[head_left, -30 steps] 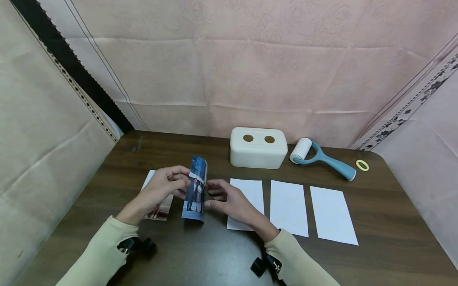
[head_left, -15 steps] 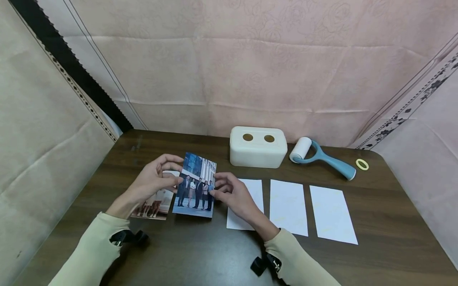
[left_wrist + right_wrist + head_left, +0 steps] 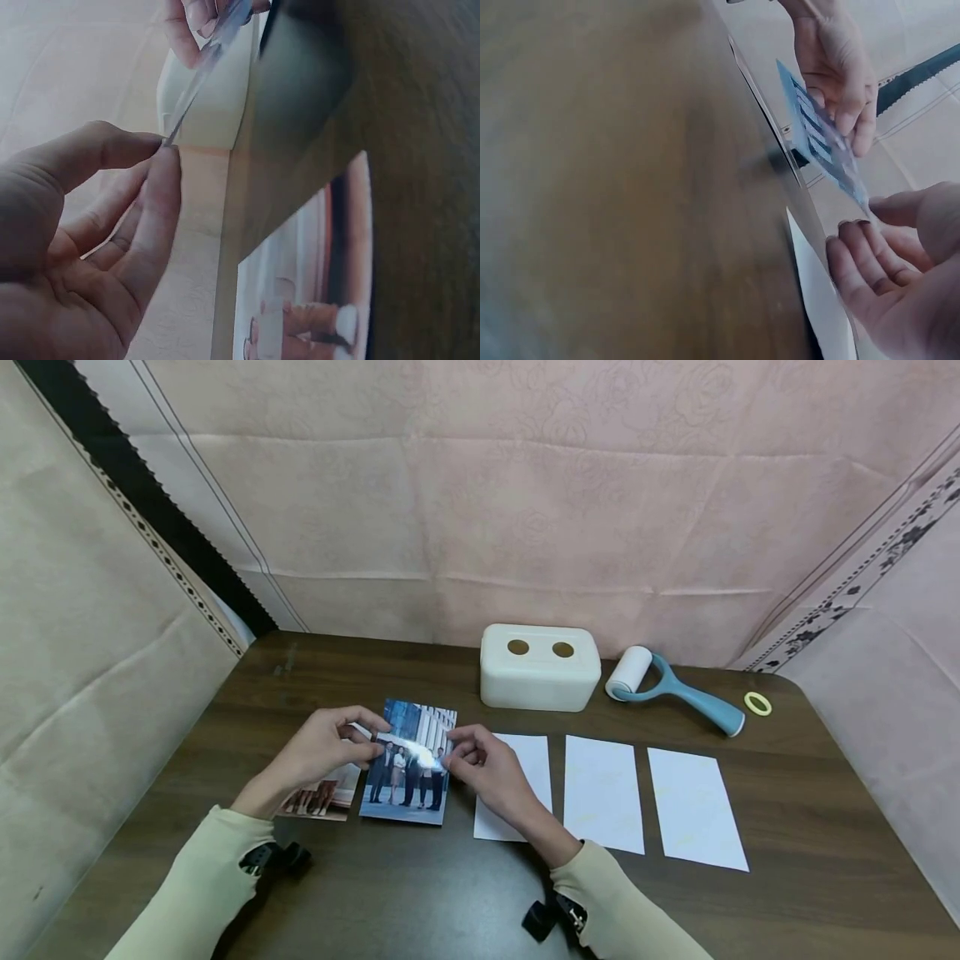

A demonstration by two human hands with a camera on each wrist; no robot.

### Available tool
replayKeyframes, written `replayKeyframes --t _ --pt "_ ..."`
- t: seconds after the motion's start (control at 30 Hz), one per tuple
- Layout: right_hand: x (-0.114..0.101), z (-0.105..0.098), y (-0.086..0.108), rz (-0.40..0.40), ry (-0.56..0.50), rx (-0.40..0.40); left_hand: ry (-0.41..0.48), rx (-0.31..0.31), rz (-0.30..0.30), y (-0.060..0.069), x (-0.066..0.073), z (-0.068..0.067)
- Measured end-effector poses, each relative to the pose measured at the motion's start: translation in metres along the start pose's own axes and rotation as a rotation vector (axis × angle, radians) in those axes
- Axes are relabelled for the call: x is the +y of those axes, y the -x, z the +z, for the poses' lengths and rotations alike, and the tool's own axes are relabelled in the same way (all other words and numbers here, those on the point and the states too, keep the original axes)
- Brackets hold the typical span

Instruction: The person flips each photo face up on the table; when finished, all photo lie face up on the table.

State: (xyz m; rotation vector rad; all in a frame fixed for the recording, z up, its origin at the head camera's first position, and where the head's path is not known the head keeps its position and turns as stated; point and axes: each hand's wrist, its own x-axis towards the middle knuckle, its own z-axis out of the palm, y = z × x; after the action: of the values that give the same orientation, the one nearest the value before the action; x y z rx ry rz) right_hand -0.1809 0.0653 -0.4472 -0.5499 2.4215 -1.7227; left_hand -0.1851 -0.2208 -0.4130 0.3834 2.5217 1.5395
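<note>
Head cam: photo [image 3: 409,766] just dipped lower and flatter, left hand [image 3: 322,752] and right hand [image 3: 491,777] each in a pinching grip on its edges, so it's not down on the bench [image 3: 405,893] yet.

Glare on photo [image 3: 408,762]; sheen on tabletop [image 3: 435,893]; wrist views hazy, soft.

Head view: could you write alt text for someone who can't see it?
A left hand and a right hand pinch a group photo by its sides above a dark wooden table; a second photo lies partly hidden by the left hand. Three white cards lie to the right, with a white box, blue-handled roller and yellow ring farther back.
</note>
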Motion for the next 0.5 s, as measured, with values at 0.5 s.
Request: replayKeyframes --t 0.5 --pt "0.0023 0.0063 0.0014 0.002 0.185 -0.084 -0.164 -0.039 -0.063 -0.0040 -0.0069 0.0094"
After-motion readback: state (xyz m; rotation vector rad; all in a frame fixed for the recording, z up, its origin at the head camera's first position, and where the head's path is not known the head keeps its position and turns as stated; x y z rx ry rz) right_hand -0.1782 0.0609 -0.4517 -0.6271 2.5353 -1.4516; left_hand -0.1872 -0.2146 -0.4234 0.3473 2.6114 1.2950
